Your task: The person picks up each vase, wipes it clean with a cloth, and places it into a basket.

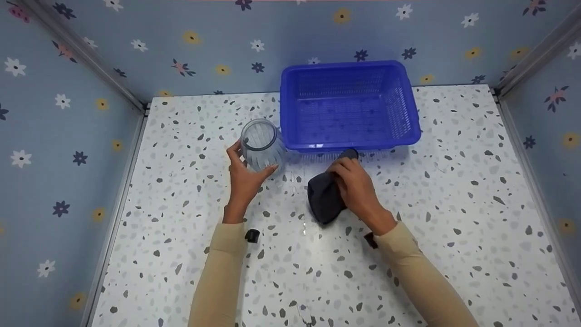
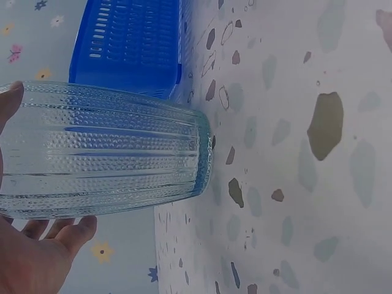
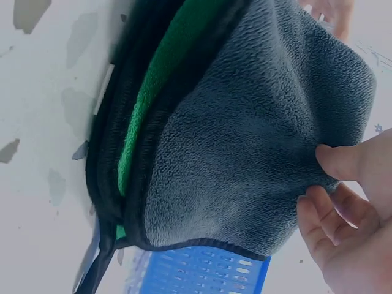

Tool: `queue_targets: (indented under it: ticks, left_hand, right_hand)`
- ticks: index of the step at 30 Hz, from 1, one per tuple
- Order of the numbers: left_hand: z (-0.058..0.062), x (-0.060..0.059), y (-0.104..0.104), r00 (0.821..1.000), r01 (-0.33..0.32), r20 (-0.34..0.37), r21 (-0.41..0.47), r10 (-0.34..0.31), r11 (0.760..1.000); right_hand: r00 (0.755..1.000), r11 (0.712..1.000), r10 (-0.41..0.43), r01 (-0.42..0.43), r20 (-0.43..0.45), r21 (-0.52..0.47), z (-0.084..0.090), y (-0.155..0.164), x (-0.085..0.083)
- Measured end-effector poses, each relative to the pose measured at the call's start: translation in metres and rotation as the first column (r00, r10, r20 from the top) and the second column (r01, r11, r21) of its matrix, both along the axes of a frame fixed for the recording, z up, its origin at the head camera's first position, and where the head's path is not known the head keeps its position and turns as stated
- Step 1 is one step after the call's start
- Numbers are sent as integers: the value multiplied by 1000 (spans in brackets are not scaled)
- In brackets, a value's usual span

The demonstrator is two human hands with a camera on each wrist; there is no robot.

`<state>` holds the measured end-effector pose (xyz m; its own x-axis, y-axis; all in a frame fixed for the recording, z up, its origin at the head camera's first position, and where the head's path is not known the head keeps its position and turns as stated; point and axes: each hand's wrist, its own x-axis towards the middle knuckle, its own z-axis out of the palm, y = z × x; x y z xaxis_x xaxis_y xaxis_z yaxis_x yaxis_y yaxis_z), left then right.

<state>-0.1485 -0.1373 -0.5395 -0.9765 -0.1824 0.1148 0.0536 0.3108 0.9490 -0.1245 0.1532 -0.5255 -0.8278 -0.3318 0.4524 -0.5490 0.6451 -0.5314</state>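
Note:
A clear ribbed glass vase (image 1: 262, 144) (image 2: 104, 150) stands upright on the speckled tabletop (image 1: 181, 190), just left of a blue plastic basket (image 1: 347, 106) (image 2: 131, 43). My left hand (image 1: 245, 175) (image 2: 37, 260) grips the vase from the near side, thumb on one flank and fingers round the other. My right hand (image 1: 354, 186) (image 3: 346, 214) grips a folded dark grey cloth (image 1: 323, 197) (image 3: 245, 141) with a green inner layer, lying on the table in front of the basket (image 3: 196, 272).
Floral blue walls close in the table on three sides, with metal corner rails. The basket holds nothing that shows. Bare speckled surface stretches to the right, the left and the near side of the hands.

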Motion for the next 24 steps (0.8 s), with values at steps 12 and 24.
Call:
queue_targets:
  ticks: [12, 24]
  left_hand:
    - [1, 15, 5, 998, 56, 34, 6, -56, 998]
    - [6, 26, 17, 989, 133, 67, -29, -131, 991]
  right_hand:
    - [999, 999, 29, -30, -38, -43, 13, 2, 9]
    - [993, 997, 36, -43, -113, -65, 21, 0, 13]
